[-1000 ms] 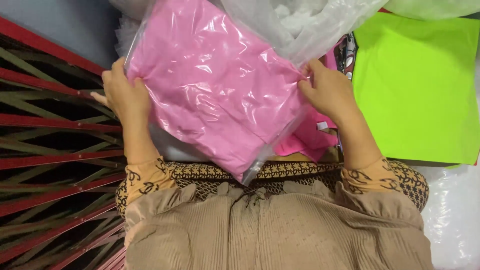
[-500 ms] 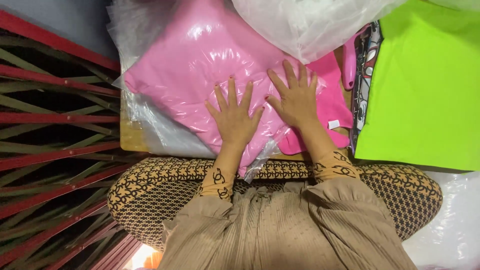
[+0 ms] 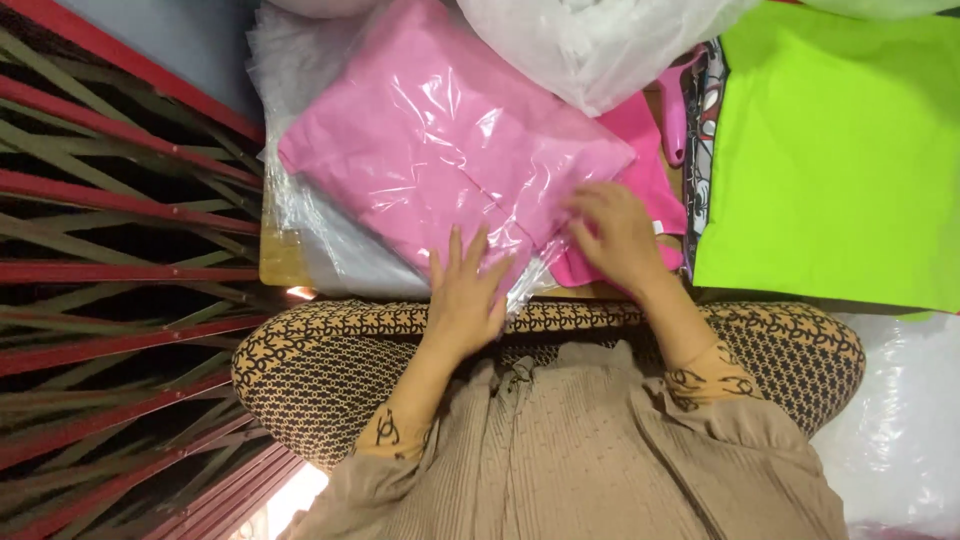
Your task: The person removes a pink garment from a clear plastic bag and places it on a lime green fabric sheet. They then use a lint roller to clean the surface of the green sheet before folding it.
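I am seeing the pink packet (image 3: 440, 170), a folded garment in clear plastic, lying on the table (image 3: 282, 262), its long axis running diagonally. My left hand (image 3: 468, 290) is pressing flat, fingers spread. My right hand (image 3: 622, 240) is resting on its corner, fingers loosely bent, gripping nothing. A white bag (image 3: 590, 40) is overlapping its top; green fabric (image 3: 830, 160) is lying right.

Left hand (image 3: 468, 292): lay flat, fingers spread, on the near edge of the pink bagged garment (image 3: 440, 170).
Right hand (image 3: 618, 235): rested palm-down on the bag's right corner, over a loose pink cloth (image 3: 645, 180).
Beside: lime-green sheet (image 3: 830, 150) (right); white plastic bag (image 3: 590, 45) above.
Left edge: red metal grille (image 3: 110, 260).
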